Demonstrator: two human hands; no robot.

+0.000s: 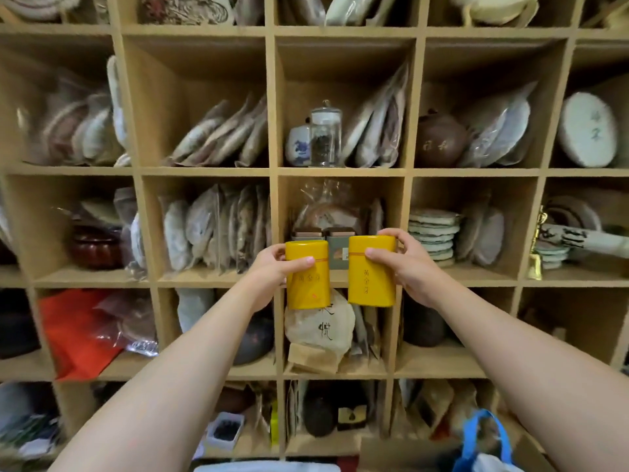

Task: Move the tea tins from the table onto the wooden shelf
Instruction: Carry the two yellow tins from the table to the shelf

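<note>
**Two yellow tins held up at the shelf, one per hand**

The left hand (272,270) is grasping the left yellow tin (308,275), thumb lying across the front just under the lid seam, fingers wrapping round the far side. The right hand (403,264) is grasping the right yellow tin (372,271) the same way, thumb on the front, fingers curling over the top corner. Both tins are being held upright, label side facing the wearer, close beside each other with a narrow gap between. Judgement: the upright hold with labels forward suits setting them down standing, and gripping high near the lids is leaving the bases free to land first.

Neither tin is resting on anything yet; both are hanging in the air in front of the wooden shelf (272,172), their tops level with the middle cubby just past the grips. Right behind the tins, between the two hands, two grey tins with brown lids (323,235) are standing at the front of that cubby, with bagged tea cakes (332,207) behind them, so free room there is looking tight.

Further out from the grips, every cubby is holding stock: wrapped tea cakes, a glass jar (325,132) above, a brown teapot (440,139) up and right. Below the right forearm, a blue bag handle (486,437) is showing. The table is not in view.
</note>
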